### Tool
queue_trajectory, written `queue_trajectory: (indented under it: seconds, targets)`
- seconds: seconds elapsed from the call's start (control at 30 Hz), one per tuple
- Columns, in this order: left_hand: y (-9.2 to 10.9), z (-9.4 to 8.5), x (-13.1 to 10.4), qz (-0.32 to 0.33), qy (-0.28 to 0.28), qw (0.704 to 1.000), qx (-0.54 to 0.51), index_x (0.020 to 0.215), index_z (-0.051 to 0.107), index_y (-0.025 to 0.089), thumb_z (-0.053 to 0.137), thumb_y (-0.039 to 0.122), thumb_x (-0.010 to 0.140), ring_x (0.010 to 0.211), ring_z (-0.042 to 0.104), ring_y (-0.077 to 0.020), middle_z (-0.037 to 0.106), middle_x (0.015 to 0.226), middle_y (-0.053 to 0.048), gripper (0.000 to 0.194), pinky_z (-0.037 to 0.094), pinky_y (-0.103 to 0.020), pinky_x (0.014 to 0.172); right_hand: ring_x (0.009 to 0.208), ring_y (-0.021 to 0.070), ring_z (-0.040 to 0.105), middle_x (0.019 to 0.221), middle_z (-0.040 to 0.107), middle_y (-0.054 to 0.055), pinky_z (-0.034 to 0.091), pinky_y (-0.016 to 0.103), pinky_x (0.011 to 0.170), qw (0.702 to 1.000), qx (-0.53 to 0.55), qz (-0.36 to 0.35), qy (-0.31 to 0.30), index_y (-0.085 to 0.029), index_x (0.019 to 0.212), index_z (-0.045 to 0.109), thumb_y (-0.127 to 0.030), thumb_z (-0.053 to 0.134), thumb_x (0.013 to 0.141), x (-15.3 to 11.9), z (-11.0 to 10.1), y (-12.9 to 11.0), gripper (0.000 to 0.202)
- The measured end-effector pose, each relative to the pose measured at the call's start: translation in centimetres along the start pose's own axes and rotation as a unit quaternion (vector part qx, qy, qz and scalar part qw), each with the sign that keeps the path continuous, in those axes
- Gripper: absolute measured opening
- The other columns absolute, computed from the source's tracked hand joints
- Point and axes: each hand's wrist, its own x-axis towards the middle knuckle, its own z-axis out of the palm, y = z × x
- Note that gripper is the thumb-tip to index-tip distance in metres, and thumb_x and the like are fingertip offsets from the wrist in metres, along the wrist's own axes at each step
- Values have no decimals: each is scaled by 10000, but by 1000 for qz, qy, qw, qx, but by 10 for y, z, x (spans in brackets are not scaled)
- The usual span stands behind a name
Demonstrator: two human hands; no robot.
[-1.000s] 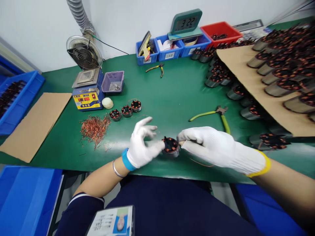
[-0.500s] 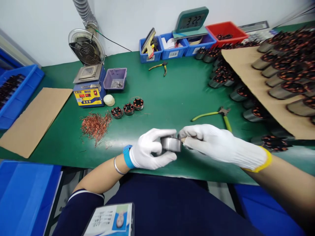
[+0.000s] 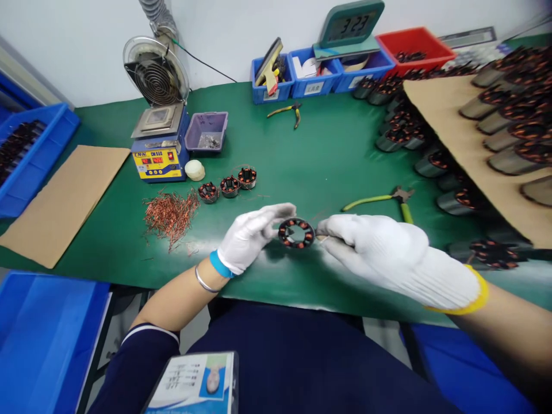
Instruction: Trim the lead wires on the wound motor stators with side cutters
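In white gloves, both my hands are raised over the front of the green bench. My left hand [image 3: 250,236] grips the left side of a motor stator [image 3: 296,245], a dark ring with copper coils inside. Its open face now points up at me. At the stator's right edge, my right hand [image 3: 366,244] is closed in a pinch; what lies between those fingertips is too small to make out. Three similar stators [image 3: 230,186] stand in a row beyond my left hand. Left of them lies a heap of copper wire scraps [image 3: 170,217].
Green-handled cutters [image 3: 401,195] lie beyond my right hand, smaller pliers [image 3: 285,110] farther back. A solder pot [image 3: 159,158] and purple bin [image 3: 207,129] stand at back left. Cardboard [image 3: 435,103] carrying many stators covers the right side. Blue bins [image 3: 313,87] line the wall.
The stator has turned from showing its smooth metal side to showing its coils. My left hand has shifted slightly left and up, its fingers closer together. The right hand still pinches beside it.
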Motion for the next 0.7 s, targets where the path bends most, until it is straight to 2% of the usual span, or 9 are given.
queue_trajectory:
  seconds: [0.07,0.1,0.17,0.23,0.3,0.47,0.57,0.63,0.7]
  targets:
    - [-2,-1,1,29,28,998,51,848,690,178,785,565,752,1152,670,-274,730,1148,-96,410,552,-451,1010,701,249,638,814,711,115,310,343,564,999,-2,-31,-3,-215,931,697,-396,473,962,1,2,0,290]
    - [-5,-2,2,11,12,997,74,913,701,174,827,534,714,1149,672,-283,738,1120,-99,430,541,-462,1020,695,242,634,813,712,110,318,343,571,999,-12,-50,0,-216,947,699,-390,461,965,2,3,0,295]
    - [-11,-4,5,-68,-72,990,101,1050,694,153,884,457,652,1120,680,-288,740,1111,-112,536,526,-463,1013,656,216,609,783,701,86,314,334,578,995,-21,-102,7,-224,960,698,-380,432,966,5,6,1,308]
    - [-13,-6,8,-146,-154,969,129,1115,672,135,865,423,681,1041,693,-262,739,1078,-112,555,529,-439,966,609,189,572,737,675,61,291,324,577,987,-28,-161,6,-230,944,691,-354,413,962,7,11,4,306]
    - [-11,-8,10,-154,-175,949,211,1066,673,135,848,412,702,926,683,-219,729,999,-85,490,534,-398,891,587,174,551,718,658,57,267,326,583,979,-42,-200,5,-220,932,687,-311,397,970,7,17,8,306]
    - [1,-7,7,17,-147,867,475,769,636,184,912,438,599,893,628,-215,646,920,-48,412,533,-366,832,573,193,564,743,674,79,246,343,576,979,-68,-193,7,-210,936,689,-289,393,981,5,22,11,310]
    - [-3,-4,5,109,-126,822,545,734,617,193,907,458,622,1133,624,-287,635,1208,-136,409,523,-424,965,583,207,595,754,693,88,276,336,557,988,-42,-146,4,-216,949,706,-316,416,970,6,19,10,308]
    - [-11,-2,4,173,-83,767,612,795,649,193,880,417,678,1288,555,-338,590,1367,-153,342,425,-514,1112,638,212,643,805,722,85,339,320,560,995,7,-95,0,-228,965,720,-356,448,965,7,22,10,301]
    - [-19,-1,5,189,-65,699,686,887,685,196,824,385,752,1258,570,-343,639,1315,-136,271,349,-579,1156,722,217,691,877,748,69,441,311,600,996,84,-31,-2,-241,1005,721,-386,487,943,6,32,10,282]
